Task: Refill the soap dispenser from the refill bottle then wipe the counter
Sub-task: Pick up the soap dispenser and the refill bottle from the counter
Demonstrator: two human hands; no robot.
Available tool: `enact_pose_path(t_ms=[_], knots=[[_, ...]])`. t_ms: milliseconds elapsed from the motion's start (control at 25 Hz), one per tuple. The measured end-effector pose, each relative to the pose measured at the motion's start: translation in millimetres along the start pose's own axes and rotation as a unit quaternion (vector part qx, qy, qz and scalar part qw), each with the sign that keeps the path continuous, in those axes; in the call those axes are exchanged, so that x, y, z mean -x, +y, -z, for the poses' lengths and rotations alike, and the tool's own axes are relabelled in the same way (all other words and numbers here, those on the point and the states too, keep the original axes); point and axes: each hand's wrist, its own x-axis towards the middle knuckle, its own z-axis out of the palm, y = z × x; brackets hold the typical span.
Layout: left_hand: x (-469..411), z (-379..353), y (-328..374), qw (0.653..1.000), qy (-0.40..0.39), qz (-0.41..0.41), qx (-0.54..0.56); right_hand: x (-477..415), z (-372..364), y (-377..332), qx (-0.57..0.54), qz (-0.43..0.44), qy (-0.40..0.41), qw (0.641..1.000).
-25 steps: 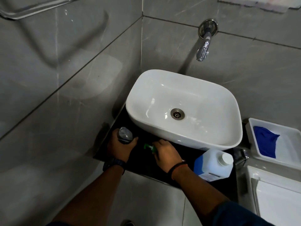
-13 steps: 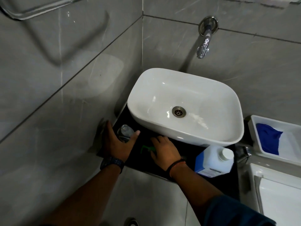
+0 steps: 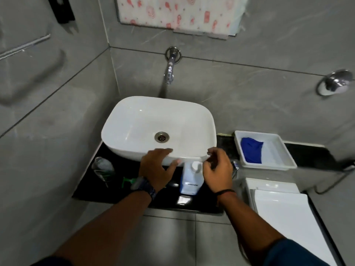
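Hands both hover over the near edge of the black glossy tabletop point(image 3: 172, 203), neither holding anything. The left hand point(image 3: 156, 167) is spread flat and open; the right hand point(image 3: 218, 169) is loosely curled, thumb and forefinger drawn near each other but closed on nothing. Directly between the two grips, nearer the right one, stands the white-and-blue plastic refill bottle point(image 3: 191, 179), upright with its white screw cap point(image 3: 196, 166) on. The clear plastic soap dispenser bottle point(image 3: 102, 167) stands well to the left of the left grip, its top apparently off; the green pump head point(image 3: 128, 181) lies on the tabletop just left of the left wrist. Judged step: reaching for the refill bottle, with refilling not yet begun. The next move calls for steadying the bottle with one hand and unscrewing its cap with the other, then carrying it left to the dispenser's narrow neck, where a spill is the likely fault. Beyond the grips sits the white ceramic basin point(image 3: 146, 121); to the right of the right grip, the white plastic tray point(image 3: 288, 160) holds the blue cloth point(image 3: 251, 150) for wiping. Count: one refill bottle, one dispenser, one pump head, one cloth, one tray, one basin.
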Motion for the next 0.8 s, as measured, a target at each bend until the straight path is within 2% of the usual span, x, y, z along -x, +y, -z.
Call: enact_pose_path(t_ms=[120, 200, 240, 440, 640, 720, 800], knots=[[9, -28, 19, 0.994, -0.104, -0.019, 0.030, 11, 17, 32, -0.036, -0.116, -0.141, 0.983], [9, -41, 26, 0.988, -0.144, -0.040, 0.030, 17, 18, 45, -0.043, -0.122, -0.247, 0.960], [9, -47, 28, 0.986, -0.152, -0.053, 0.035, 18, 16, 49, -0.030, -0.110, -0.274, 0.955], [8, -59, 29, 0.988, -0.128, -0.054, 0.067, 15, 1, 52, -0.026, -0.103, -0.266, 0.958], [15, -55, 36, 0.997, -0.022, 0.042, 0.061, 14, -4, 53, -0.016, -0.085, -0.273, 0.958], [18, -53, 34, 0.998, 0.010, 0.052, 0.045, 14, -4, 56, -0.024, -0.086, -0.262, 0.961], [22, -51, 31, 0.999, 0.009, 0.036, 0.032, 14, -4, 56, -0.030, -0.082, -0.257, 0.963]])
